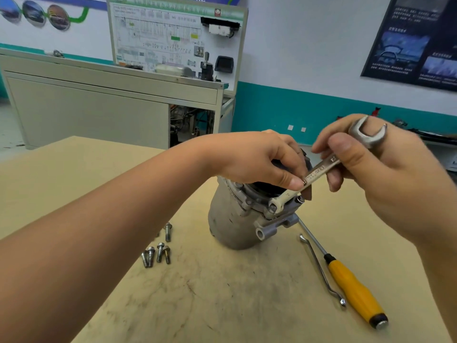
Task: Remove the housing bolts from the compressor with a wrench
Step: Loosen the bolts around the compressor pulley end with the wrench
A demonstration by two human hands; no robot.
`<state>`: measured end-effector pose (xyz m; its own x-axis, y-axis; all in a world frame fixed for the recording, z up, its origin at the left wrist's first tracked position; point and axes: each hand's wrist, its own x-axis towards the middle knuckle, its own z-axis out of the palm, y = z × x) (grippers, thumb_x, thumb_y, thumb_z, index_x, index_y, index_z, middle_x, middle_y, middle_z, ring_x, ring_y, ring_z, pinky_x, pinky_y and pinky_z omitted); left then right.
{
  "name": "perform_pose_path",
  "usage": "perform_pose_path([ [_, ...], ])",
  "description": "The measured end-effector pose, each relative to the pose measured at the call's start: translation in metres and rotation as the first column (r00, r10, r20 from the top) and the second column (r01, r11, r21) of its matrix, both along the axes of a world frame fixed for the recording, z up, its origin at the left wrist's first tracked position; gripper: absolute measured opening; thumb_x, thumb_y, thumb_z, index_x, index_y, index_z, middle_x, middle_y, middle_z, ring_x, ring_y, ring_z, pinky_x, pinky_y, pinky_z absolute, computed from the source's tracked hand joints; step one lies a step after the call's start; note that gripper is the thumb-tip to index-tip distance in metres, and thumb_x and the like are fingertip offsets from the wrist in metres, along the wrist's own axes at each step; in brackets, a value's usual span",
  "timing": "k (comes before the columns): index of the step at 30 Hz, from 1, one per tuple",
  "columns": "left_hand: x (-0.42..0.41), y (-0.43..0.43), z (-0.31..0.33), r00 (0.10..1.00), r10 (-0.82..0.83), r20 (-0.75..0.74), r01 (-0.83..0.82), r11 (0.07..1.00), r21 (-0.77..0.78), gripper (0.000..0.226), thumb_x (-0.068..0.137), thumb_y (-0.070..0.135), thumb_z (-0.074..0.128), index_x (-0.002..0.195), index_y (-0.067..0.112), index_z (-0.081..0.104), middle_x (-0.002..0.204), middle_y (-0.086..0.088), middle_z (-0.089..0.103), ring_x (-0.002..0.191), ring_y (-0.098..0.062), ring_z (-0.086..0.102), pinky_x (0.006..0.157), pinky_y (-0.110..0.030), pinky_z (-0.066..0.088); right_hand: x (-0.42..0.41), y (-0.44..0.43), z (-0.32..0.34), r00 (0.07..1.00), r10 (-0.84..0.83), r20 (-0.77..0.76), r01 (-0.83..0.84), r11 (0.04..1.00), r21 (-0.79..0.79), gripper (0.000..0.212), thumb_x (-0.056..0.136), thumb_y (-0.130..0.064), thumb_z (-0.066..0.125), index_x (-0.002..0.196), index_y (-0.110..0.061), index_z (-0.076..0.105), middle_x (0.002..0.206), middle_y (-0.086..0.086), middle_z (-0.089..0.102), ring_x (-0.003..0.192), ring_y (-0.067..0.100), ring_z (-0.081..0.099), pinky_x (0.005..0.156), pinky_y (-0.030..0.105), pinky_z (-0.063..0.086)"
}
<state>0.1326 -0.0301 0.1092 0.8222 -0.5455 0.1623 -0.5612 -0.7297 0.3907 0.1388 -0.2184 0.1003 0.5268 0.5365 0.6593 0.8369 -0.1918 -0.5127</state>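
- The compressor point(237, 219) stands on end near the middle of the table point(74, 189), with its bolted flange at the top.
- The right hand point(376, 174) has its fingers point(333, 179) curled round the upper shank of a double open-end wrench point(319, 170). The large free end sticks up past the knuckles, and the small end sits on a flange bolt point(272, 208) on the side facing the near edge.
- The left hand point(259, 162) grips the top of the compressor with curled fingers, and its thumb tip touches the wrench shank.
- Five loose bolts point(158, 252) lie to the left of the compressor, so the job looks well along. At least one more bolt head shows beside the wrench.
- To do this step well, the open end should probably be seated fully on the bolt flats before pulling.
- The shank should stay level with the flange, since it tilts upward now and could slip off.
- The left hand should press down so the upright body does not twist or tip.
- A grip nearer the shank's far end would give more leverage.
- A yellow-handled screwdriver point(353, 288) and a thin bent metal tool point(319, 266) lie towards the right edge.
- The shank carries stamped characters, too blurred to read. The print on the wall posters and the display board is also too small to make out.
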Motion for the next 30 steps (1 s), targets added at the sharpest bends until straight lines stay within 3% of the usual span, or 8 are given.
perform_pose_path([
  [3,0.001,0.000,0.000,1.000,-0.002,-0.002,0.002,1.000,-0.003,0.015,0.092,0.029,0.059,0.098,0.041,0.064,0.117,0.013,0.051,0.117,-0.005,0.043,0.108,-0.030,0.032,0.002,0.000,0.008,0.999,0.031,-0.027,-0.031,1.000,-0.005,0.016,0.087,-0.037,0.049,0.087,-0.026,0.060,0.072,-0.009,0.067,0.053,0.010,0.061,0.055,0.024,0.054],
  [6,-0.001,0.000,0.001,1.000,0.025,-0.009,-0.025,0.999,-0.021,0.019,0.093,0.031,0.056,0.092,0.050,0.056,0.119,0.014,0.051,0.118,-0.004,0.044,0.108,-0.030,0.031,0.003,-0.002,0.009,0.991,0.081,-0.106,-0.078,0.997,0.028,0.021,0.081,-0.033,0.047,0.090,-0.022,0.061,0.067,-0.006,0.068,0.049,0.015,0.063,0.049,0.017,0.051],
  [14,0.001,0.000,0.000,0.999,0.045,-0.005,-0.046,0.998,-0.042,0.017,0.097,0.028,0.050,0.106,0.038,0.060,0.123,0.007,0.054,0.118,-0.006,0.043,0.098,-0.020,0.032,0.017,-0.004,0.007,0.963,0.165,-0.215,-0.133,0.979,0.153,0.020,0.078,-0.030,0.053,0.088,-0.014,0.059,0.075,0.003,0.072,0.055,0.022,0.069,0.051,0.023,0.055],
  [17,0.001,-0.001,0.000,0.999,0.054,0.002,-0.054,0.998,-0.016,0.017,0.098,0.027,0.048,0.100,0.038,0.061,0.118,0.010,0.054,0.117,-0.006,0.043,0.097,-0.021,0.033,0.020,0.000,0.009,0.946,0.194,-0.258,-0.144,0.969,0.200,0.019,0.078,-0.028,0.054,0.087,-0.012,0.055,0.073,0.006,0.072,0.054,0.022,0.069,0.051,0.024,0.056],
  [19,0.001,-0.001,0.001,0.998,0.060,0.015,-0.060,0.998,-0.022,0.017,0.098,0.026,0.049,0.099,0.035,0.063,0.114,0.011,0.055,0.116,-0.008,0.046,0.102,-0.027,0.034,0.020,0.005,0.011,0.935,0.214,-0.282,-0.153,0.963,0.224,0.017,0.079,-0.026,0.053,0.085,-0.010,0.053,0.070,0.007,0.071,0.053,0.019,0.068,0.051,0.023,0.055],
  [21,0.002,-0.001,0.000,0.997,0.072,0.023,-0.071,0.997,-0.044,0.020,0.098,0.024,0.051,0.109,0.021,0.067,0.114,0.002,0.060,0.114,-0.014,0.052,0.102,-0.037,0.038,0.019,0.012,0.011,0.931,0.209,-0.299,-0.143,0.964,0.226,0.018,0.079,-0.028,0.052,0.085,-0.011,0.051,0.067,0.006,0.069,0.052,0.015,0.065,0.052,0.021,0.053],
  [25,0.000,0.002,-0.002,0.993,0.117,0.005,-0.116,0.989,-0.094,0.019,0.095,0.025,0.056,0.106,0.013,0.066,0.110,-0.004,0.064,0.109,-0.019,0.058,0.098,-0.041,0.043,0.016,0.022,0.009,0.973,0.094,-0.212,-0.068,0.990,0.125,0.012,0.089,-0.023,0.054,0.083,-0.014,0.050,0.062,0.000,0.064,0.051,0.012,0.054,0.053,0.025,0.049],
  [30,-0.002,0.000,-0.003,0.993,0.121,0.014,-0.119,0.987,-0.109,0.009,0.093,0.028,0.059,0.095,0.022,0.064,0.108,0.000,0.064,0.106,-0.015,0.058,0.098,-0.039,0.044,0.012,0.019,0.008,0.985,0.055,-0.165,-0.044,0.997,0.071,0.012,0.097,-0.012,0.047,0.086,-0.014,0.051,0.063,-0.003,0.065,0.052,0.008,0.053,0.053,0.020,0.049],
])
